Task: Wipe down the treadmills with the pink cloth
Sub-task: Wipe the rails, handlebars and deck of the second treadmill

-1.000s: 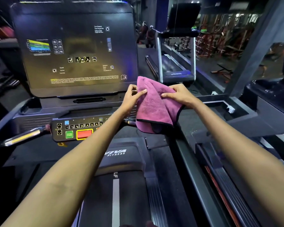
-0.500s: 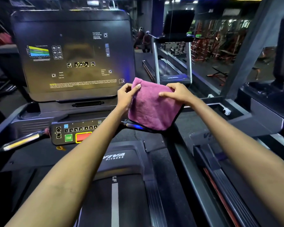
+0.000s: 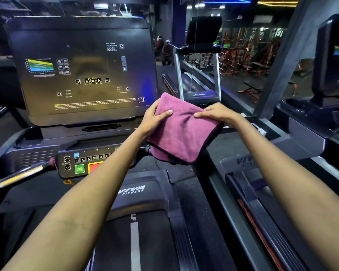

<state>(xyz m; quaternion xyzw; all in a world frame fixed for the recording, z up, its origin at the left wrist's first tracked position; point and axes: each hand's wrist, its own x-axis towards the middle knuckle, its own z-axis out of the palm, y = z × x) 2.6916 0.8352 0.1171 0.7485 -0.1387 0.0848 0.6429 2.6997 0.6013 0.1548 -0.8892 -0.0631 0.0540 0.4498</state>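
Two forearms are extended from the bottom edge over the running belt point(image 3: 134, 241); the belt itself is untouched. Past the motor cover point(image 3: 137, 192), the button panel point(image 3: 82, 163) is partly hidden by the left forearm. The pink cloth point(image 3: 181, 133) is held in mid-air just right of the panel, above the right handrail point(image 3: 219, 184), apparently clear of every surface. Its upper left edge is pinched by the left hand point(image 3: 152, 120), thumb laid on the near face. Its upper right part is gripped by the right hand point(image 3: 216, 113), fingers curled over the top. The cloth is folded double, dark hem hanging low; likely being squared into a pad for wiping. The console screen point(image 3: 82, 75) is directly behind, probably the next surface. More treadmills are seen further back.
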